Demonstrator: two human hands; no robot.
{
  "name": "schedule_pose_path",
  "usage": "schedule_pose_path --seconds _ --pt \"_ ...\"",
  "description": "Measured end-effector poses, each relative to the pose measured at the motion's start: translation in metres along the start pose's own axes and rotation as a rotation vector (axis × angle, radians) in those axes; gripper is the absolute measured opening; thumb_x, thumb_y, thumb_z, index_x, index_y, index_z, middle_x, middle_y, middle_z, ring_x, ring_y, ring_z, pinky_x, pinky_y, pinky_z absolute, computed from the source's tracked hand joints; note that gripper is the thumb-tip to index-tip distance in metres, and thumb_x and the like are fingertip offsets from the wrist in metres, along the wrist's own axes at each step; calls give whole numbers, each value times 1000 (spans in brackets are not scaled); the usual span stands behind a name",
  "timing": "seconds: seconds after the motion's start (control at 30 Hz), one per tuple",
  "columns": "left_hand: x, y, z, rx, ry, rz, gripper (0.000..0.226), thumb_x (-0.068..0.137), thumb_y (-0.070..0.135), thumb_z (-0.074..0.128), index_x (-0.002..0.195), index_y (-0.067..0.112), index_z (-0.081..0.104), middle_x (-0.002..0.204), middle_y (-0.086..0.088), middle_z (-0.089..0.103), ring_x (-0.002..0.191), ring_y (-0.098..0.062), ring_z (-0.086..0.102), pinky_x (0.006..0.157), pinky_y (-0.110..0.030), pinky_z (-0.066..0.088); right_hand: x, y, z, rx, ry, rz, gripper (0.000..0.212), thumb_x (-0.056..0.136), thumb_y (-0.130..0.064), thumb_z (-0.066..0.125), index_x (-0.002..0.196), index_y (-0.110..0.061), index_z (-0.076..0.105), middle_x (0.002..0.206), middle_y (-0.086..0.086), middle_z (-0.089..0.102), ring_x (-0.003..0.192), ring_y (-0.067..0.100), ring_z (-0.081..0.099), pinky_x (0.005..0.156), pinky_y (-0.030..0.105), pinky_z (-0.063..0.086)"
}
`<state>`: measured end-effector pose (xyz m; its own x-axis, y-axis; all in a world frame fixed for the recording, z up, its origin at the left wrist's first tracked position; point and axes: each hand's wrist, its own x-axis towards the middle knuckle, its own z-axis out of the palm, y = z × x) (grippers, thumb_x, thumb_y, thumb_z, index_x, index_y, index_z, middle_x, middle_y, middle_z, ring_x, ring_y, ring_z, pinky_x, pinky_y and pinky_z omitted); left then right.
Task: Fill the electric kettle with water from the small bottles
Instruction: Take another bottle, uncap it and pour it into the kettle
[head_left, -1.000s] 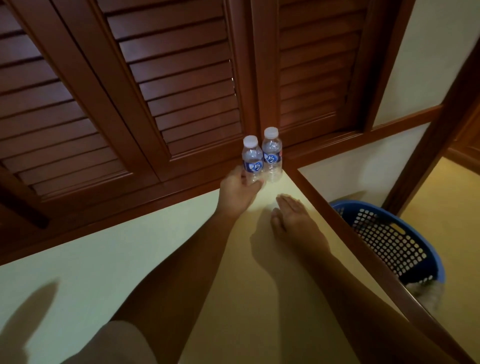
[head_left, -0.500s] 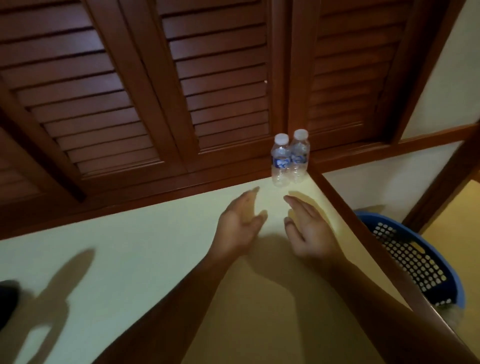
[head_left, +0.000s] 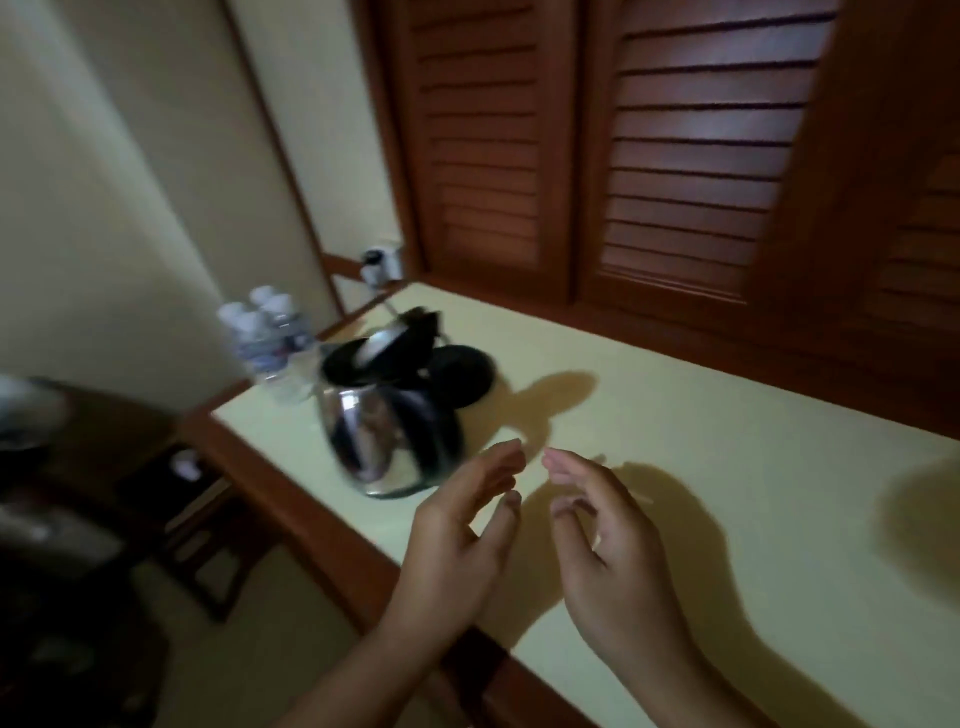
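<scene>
A steel electric kettle (head_left: 387, 431) stands on the pale counter (head_left: 675, 467) near its left end, lid tipped open. Its black base (head_left: 465, 371) lies just behind it. Several small water bottles (head_left: 267, 338) with white caps are grouped at the counter's far left corner, blurred. My left hand (head_left: 462, 525) hovers just right of the kettle, fingers apart, holding nothing. My right hand (head_left: 602, 545) is beside it, palm facing the left hand, also empty.
Dark louvred wooden doors (head_left: 675, 171) run behind the counter. A wall socket with a plug (head_left: 382, 262) sits at the back left corner. A dark low table (head_left: 104, 467) stands left of the counter's wooden edge.
The view swung left, from two bottles at the counter's right corner to the kettle end. My left hand let go of a bottle and both hands drew back empty.
</scene>
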<state>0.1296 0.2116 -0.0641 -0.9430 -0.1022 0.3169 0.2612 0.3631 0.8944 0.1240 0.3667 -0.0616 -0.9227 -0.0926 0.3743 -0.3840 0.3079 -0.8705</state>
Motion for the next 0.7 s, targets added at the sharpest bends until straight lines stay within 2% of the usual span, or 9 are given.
schedule_pose_path --seconds 0.13,0.23,0.4,0.53,0.6,0.7 --pt "-31 -5 -74 37 216 12 43 99 -4 62 132 22 68 120 7 77 118 -19 72 98 -32 58 -6 -31 55 88 -84 -110 39 97 -5 58 126 -30 62 118 -15 65 112 12 63 92 21 49" --pt "-33 -11 -122 78 300 20 48 96 -13 60 130 20 69 121 7 76 119 -17 71 98 -28 57 1 -55 97 124 -124 -189 33 97 -11 54 126 -24 64 120 -15 66 112 9 64 92 18 49" --pt "2 -31 -193 104 386 33 45 97 -9 60 133 16 67 119 8 76 119 -12 70 99 -24 56 38 -102 171 136 -261 -261 35 101 -9 54 133 -21 60 126 -17 63 122 1 58 97 15 46" --pt "50 -66 -250 146 402 22 46 96 -7 60 135 15 67 122 8 75 119 -7 69 103 -31 56 82 -125 240 65 -230 -238 35 102 -14 53 136 -22 59 124 -14 66 116 -4 58 97 15 47" --pt "77 -87 -274 173 400 12 46 94 -3 58 135 16 67 122 7 76 118 -7 70 105 -36 56 112 -128 275 -27 -181 -234 33 101 -13 53 132 -19 62 121 -5 69 111 2 63 94 19 50" --pt "110 -112 -300 129 381 -1 47 92 4 55 134 18 68 121 7 76 115 -5 71 105 -38 57 164 -125 320 -282 -123 -275 33 99 -13 53 129 -9 63 120 11 67 105 25 65 89 34 53"
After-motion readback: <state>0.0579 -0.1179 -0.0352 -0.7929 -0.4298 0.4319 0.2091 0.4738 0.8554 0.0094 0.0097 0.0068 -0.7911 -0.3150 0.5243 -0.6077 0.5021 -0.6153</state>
